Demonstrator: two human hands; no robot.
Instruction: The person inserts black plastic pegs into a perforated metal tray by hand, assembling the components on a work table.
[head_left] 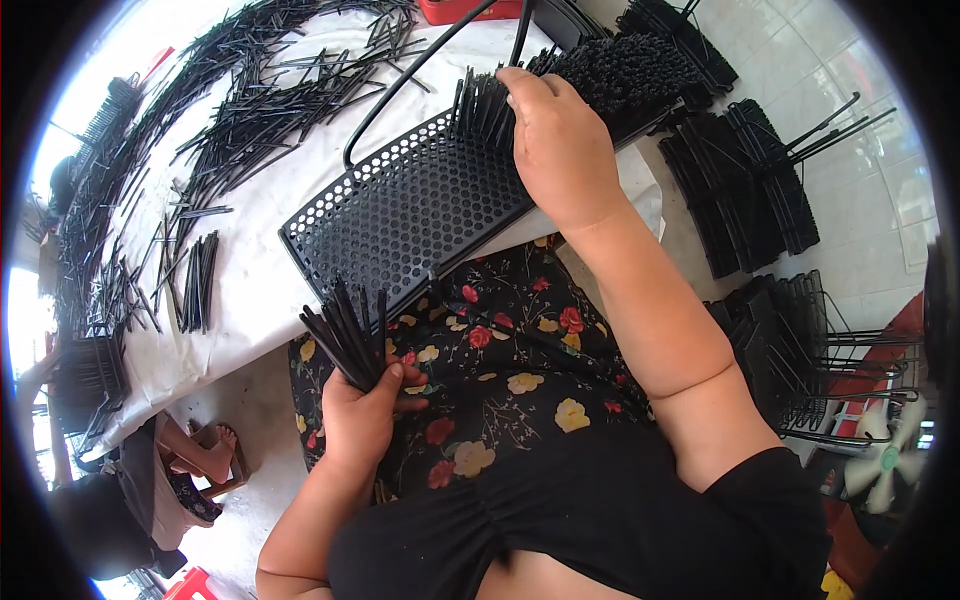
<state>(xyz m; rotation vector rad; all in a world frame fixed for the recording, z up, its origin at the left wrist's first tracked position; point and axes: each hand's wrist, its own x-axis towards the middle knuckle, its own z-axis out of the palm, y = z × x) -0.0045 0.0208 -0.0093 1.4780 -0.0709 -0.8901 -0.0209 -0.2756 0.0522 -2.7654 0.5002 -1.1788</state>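
Across our lap and the table's (255, 290) edge goes one black panel (390, 215), bare round holes on its left stretch, and two rods (521, 34) reach up from its far side. Two hands are at work, well apart: our left hand (362, 415) is clamped on one bundle (345, 340) of black sticks, just beside the panel's near corner, too overlapped for us to count. Up goes our right hand (568, 150), fingers curled over the standing sticks (475, 112); whether they grip any, we cannot tell. Past that hand sits one dense block of bristles (635, 75). Over on the table we've one long, sweeping pile (270, 110), far beyond counting, plus one small bunch (200, 280) lying apart, and one red box (465, 10) at the top. Right of us, at least three more panels (775, 185), bristles packed tight. Lower right, one fan (889, 457), its green hub too small for us to make out any marking. Down at lower left, one bare foot (222, 435) of a co-worker shows. Red and yellow flowers cover our skirt (500, 345), too many to number.
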